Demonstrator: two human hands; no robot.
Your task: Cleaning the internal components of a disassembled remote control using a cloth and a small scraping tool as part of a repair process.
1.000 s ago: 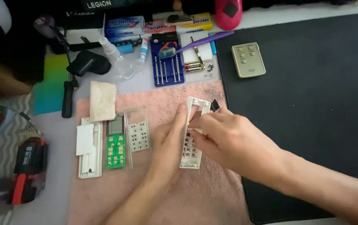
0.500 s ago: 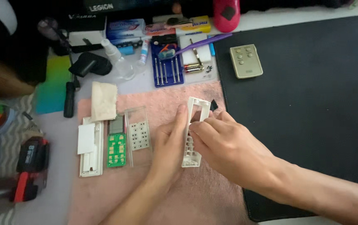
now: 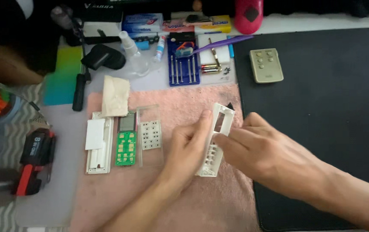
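- Left hand (image 3: 185, 148): gripping the white remote front shell (image 3: 215, 139) along its left edge, thumb lying up the side, fingers curling behind it.
- Right hand (image 3: 267, 155): fingers (image 3: 231, 141) pressing together against the right side of the shell, pinching it from the opposite edge.
- White remote front shell: standing tilted on its lower end on the pink towel (image 3: 180, 202), between both sets of fingers.
- Left of the left fingers: a white keypad sheet (image 3: 151, 134), then a green circuit board (image 3: 126, 142), then a white back shell (image 3: 99, 142), all lying on the towel.
- Beyond the fingers: a blue screwdriver set (image 3: 183, 65) and a small beige remote (image 3: 266, 65) lying on the black mat (image 3: 330, 99).
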